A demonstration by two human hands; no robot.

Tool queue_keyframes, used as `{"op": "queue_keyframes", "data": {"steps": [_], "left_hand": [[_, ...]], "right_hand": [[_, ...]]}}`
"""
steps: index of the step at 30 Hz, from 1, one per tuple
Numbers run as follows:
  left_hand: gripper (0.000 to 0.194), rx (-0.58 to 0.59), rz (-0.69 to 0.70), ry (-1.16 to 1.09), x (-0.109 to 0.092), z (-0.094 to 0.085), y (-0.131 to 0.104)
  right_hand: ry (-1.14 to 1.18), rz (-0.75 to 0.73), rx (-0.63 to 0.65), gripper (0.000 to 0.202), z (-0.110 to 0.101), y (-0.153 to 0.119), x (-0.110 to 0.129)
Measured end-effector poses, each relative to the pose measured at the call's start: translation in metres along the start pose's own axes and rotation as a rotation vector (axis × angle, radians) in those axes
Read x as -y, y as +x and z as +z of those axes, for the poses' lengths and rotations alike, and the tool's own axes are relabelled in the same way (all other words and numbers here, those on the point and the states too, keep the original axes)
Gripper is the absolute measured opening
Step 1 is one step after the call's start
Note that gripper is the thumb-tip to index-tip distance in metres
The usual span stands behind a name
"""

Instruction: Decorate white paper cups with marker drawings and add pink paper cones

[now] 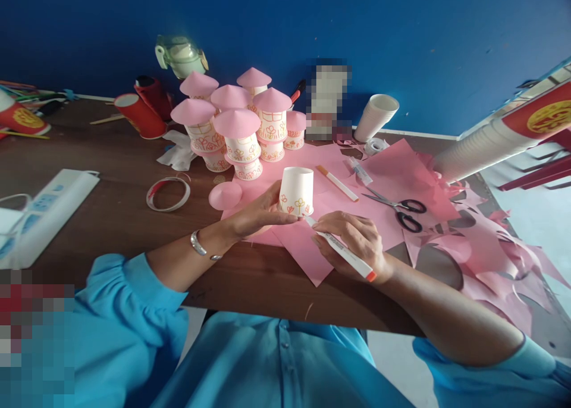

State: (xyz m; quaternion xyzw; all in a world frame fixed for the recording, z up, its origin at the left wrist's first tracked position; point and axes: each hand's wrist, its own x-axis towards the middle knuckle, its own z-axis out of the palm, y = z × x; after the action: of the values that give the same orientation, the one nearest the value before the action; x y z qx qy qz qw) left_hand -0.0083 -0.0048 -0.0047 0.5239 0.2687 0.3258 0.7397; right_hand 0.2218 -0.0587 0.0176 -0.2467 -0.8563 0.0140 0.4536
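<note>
My left hand point(264, 213) is closed around the lower left side of a white paper cup point(297, 189), which has orange and yellow flowers drawn along its bottom edge. A white marker point(345, 254) with an orange end sits in the grip of my right hand point(354, 235), its tip close to the cup's lower rim. Whether the tip touches the cup I cannot tell. Pink paper point(307, 256) lies under both hands. A small pink paper cone point(225, 195) rests just left of the cup. Behind it stand several decorated cup houses with pink cone roofs point(236, 124).
Black-handled scissors point(401, 209), a second marker point(338, 184) and a glue tube point(360, 171) lie to the right. Pink scraps point(491, 247) cover the right edge. Tape point(168, 194) and a power strip point(49, 212) are left. Stacked cups point(377, 118) stand at the back.
</note>
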Motion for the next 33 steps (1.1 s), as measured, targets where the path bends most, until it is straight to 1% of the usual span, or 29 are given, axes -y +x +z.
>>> {"op": "queue_keyframes", "data": {"steps": [6, 13, 18, 25, 33], "left_hand": [[0.074, 0.005, -0.007, 0.003, -0.0032, 0.0016, -0.0005], [0.077, 0.026, 0.01, 0.004, -0.0008, 0.0004, 0.0015], [0.075, 0.03, 0.011, -0.001, -0.0009, 0.0005, 0.0016], [0.074, 0.033, 0.004, -0.011, -0.0009, 0.0009, 0.0016], [0.072, 0.034, 0.014, -0.008, -0.0017, 0.0017, 0.0023]], "right_hand": [[0.002, 0.006, 0.003, 0.015, 0.0011, 0.0, 0.0], [-0.003, 0.002, 0.01, 0.015, 0.0015, -0.0013, -0.0007], [-0.001, 0.002, 0.014, 0.015, 0.0018, -0.0012, -0.0008], [0.01, 0.017, 0.015, 0.023, 0.0017, -0.0019, -0.0013], [0.004, 0.013, 0.025, 0.021, 0.0015, -0.0018, -0.0012]]}}
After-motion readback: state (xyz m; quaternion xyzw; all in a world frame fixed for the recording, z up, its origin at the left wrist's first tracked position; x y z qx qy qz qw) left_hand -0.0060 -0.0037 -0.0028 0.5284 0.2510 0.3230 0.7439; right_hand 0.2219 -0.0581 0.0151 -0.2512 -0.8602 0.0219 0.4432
